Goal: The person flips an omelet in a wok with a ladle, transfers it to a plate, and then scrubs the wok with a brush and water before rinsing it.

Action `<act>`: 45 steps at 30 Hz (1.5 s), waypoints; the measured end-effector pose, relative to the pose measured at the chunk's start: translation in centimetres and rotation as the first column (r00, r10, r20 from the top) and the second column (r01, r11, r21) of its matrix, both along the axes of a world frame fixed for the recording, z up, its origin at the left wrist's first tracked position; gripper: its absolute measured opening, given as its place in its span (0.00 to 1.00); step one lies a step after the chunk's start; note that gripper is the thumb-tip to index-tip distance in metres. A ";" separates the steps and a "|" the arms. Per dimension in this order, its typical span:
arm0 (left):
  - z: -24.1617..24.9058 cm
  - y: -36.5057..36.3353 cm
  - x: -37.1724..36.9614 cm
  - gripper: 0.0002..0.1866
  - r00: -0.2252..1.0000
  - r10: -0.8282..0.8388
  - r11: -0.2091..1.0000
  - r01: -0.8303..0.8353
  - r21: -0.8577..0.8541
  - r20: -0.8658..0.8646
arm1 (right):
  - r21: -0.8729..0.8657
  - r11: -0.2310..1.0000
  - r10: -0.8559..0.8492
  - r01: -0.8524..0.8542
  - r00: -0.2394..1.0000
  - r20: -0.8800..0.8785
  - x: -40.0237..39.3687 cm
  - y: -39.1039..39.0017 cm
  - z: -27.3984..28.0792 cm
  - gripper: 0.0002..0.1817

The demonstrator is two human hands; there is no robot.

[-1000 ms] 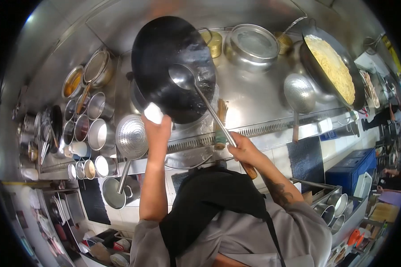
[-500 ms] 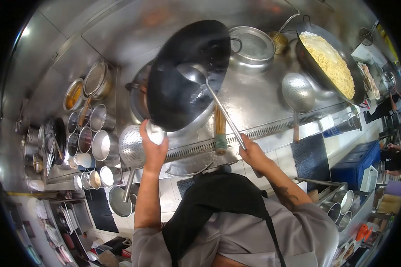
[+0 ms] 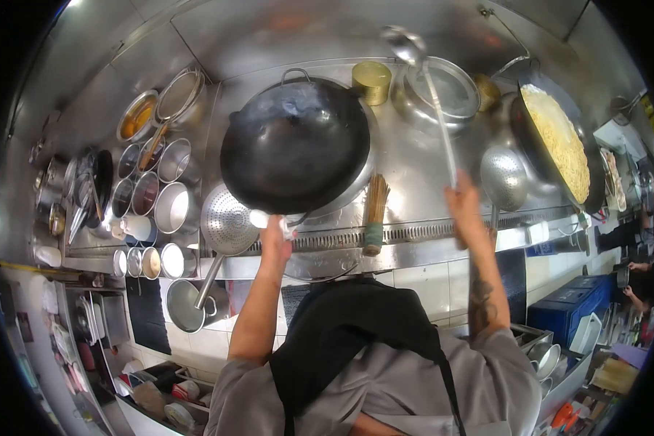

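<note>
Gripping a white cloth [image 3: 259,219], likely against heat, the closed fingers of the left hand [image 3: 275,245] hold the black wok [image 3: 294,152] by its near edge over the stovetop [image 3: 414,163]. The right hand [image 3: 463,207] has its fingers wrapped around the ladle [image 3: 437,109], raised clear of the wok.

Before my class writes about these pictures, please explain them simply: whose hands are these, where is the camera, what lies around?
There is no robot here: these are a person's bare hands, seen by one camera worn on the head, looking forward and down. The left hand holds a white cloth at the near rim of a black wok. The right hand's fingers grip a long ladle, raised over the steel worktop. A bundled brush lies there; a second wok, farther right, holds noodles.
</note>
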State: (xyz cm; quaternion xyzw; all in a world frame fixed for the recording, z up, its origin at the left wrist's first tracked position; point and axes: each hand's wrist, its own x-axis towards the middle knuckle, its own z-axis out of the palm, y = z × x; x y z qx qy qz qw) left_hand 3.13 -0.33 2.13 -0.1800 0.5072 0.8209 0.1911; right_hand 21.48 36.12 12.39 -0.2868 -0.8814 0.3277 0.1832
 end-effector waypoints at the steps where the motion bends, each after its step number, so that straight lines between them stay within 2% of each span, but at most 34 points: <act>1: -0.4 0.5 -0.2 0.10 1.000 0.003 0.999 -0.004 0.036 0.025 | 0.155 0.988 0.008 0.002 0.998 -0.068 -0.8 2.8 -0.6 0.26; 3: 0.2 1.8 -0.2 0.09 0.999 0.031 0.999 -0.031 -0.014 0.021 | 0.177 0.984 0.002 0.020 0.992 -0.123 -2.7 7.8 -1.5 0.24; 5: -0.2 2.9 -1.0 0.09 0.996 0.047 0.998 -0.043 -0.043 0.080 | 0.215 0.972 -0.084 0.094 0.995 -0.055 -5.2 11.5 -2.4 0.21; 6: -1.1 2.9 -1.4 0.09 0.999 0.027 1.000 -0.026 -0.011 0.028 | 0.240 0.961 -0.137 0.138 0.990 -0.021 -5.9 13.5 -2.8 0.20; 9: -0.3 3.5 -1.7 0.09 0.998 0.028 0.999 -0.029 0.018 0.050 | 0.337 0.909 -0.272 0.245 0.962 0.035 -8.9 17.7 -5.6 0.18; 12: 1.2 3.8 -1.0 0.08 0.991 0.086 0.996 -0.085 -0.016 0.106 | 0.206 0.952 -0.262 0.228 0.952 0.158 -11.3 21.8 -9.4 0.13; 14: 0.9 3.7 -1.1 0.08 0.993 0.065 0.998 -0.064 -0.010 0.098 | -0.197 0.957 -0.186 0.213 0.971 0.148 -11.3 18.8 -5.8 0.08; 15: 0.7 3.5 -1.1 0.08 0.994 0.057 0.998 -0.057 -0.006 0.095 | -0.389 0.902 -0.147 0.188 0.980 0.132 -11.3 17.4 -3.9 0.07; 16: 0.3 3.4 -1.3 0.08 0.993 0.063 0.998 -0.064 0.002 0.099 | -0.592 0.787 -0.155 0.173 0.985 0.081 -11.6 17.7 -3.3 0.06; 18: -0.5 3.2 -1.7 0.08 0.992 0.072 0.997 -0.074 0.014 0.104 | -0.894 0.441 -0.203 0.080 0.979 -0.012 -12.5 18.1 -2.2 0.06; 20: 0.5 3.4 -1.6 0.08 0.987 0.073 0.997 -0.072 -0.012 0.142 | -0.974 0.186 -0.331 -0.132 0.925 -0.188 -11.4 15.0 2.1 0.03; 21: 0.8 3.5 -1.6 0.08 0.984 0.073 0.997 -0.070 -0.023 0.160 | -0.965 0.064 -0.408 -0.253 0.876 -0.257 -11.1 13.8 3.5 0.02; 24: 0.3 3.2 -1.7 0.08 0.990 0.040 0.999 -0.041 0.000 0.136 | -0.924 -0.045 -0.289 -0.380 0.890 -0.353 -10.2 15.2 3.3 0.03; 27: 0.4 3.2 -1.7 0.08 0.992 0.008 1.000 -0.011 0.021 0.123 | -0.840 -0.324 -0.107 -0.436 0.899 -0.425 -9.3 15.4 3.1 0.07; 30: 0.5 3.5 -1.0 0.11 0.993 0.026 0.996 -0.036 0.079 0.116 | -0.847 -0.316 -0.092 -0.428 0.902 -0.421 -7.9 10.1 6.3 0.12; 31: 0.1 3.5 -1.2 0.10 0.994 0.031 0.996 -0.040 0.085 0.104 | -0.789 -0.418 -0.086 -0.451 0.884 -0.460 -7.5 8.8 6.3 0.16; 32: -0.3 3.4 -1.4 0.10 0.996 0.029 0.994 -0.037 0.103 0.081 | -0.774 -0.432 -0.081 -0.462 0.875 -0.477 -7.4 7.2 6.4 0.17; 34: -0.6 3.4 -1.9 0.10 0.986 0.055 0.998 -0.059 0.020 0.156 | -0.742 -0.462 -0.071 -0.486 0.854 -0.515 -6.9 3.6 6.7 0.19; 35: -0.8 3.4 -1.7 0.10 0.991 0.060 0.997 -0.066 0.043 0.124 | -0.681 -0.562 -0.088 -0.470 0.852 -0.516 -6.7 1.6 6.7 0.21; 38: 0.0 3.5 -1.2 0.11 0.996 0.049 0.993 -0.057 0.104 0.081 | -0.539 -0.701 -0.140 -0.466 0.832 -0.537 -6.9 -3.2 4.1 0.22; 40: 0.0 3.4 -1.4 0.10 0.998 0.055 0.993 -0.058 0.102 0.028 | -0.492 -0.774 -0.122 -0.399 0.857 -0.501 -7.6 -5.6 2.2 0.23; 41: 0.1 3.4 -1.4 0.10 0.997 0.054 0.994 -0.059 0.097 0.052 | -0.466 -0.804 -0.116 -0.368 0.867 -0.484 -8.1 -6.4 1.3 0.23; 44: 1.3 3.2 -0.9 0.10 0.993 0.055 0.995 -0.063 0.078 0.106 | -0.640 -0.702 0.026 -0.311 0.888 -0.460 -9.7 -7.3 -1.4 0.19; 45: 1.5 3.3 -1.0 0.10 0.992 0.064 0.995 -0.072 0.074 0.105 | -0.762 -0.617 0.103 -0.199 0.939 -0.329 -10.3 -7.9 -1.2 0.16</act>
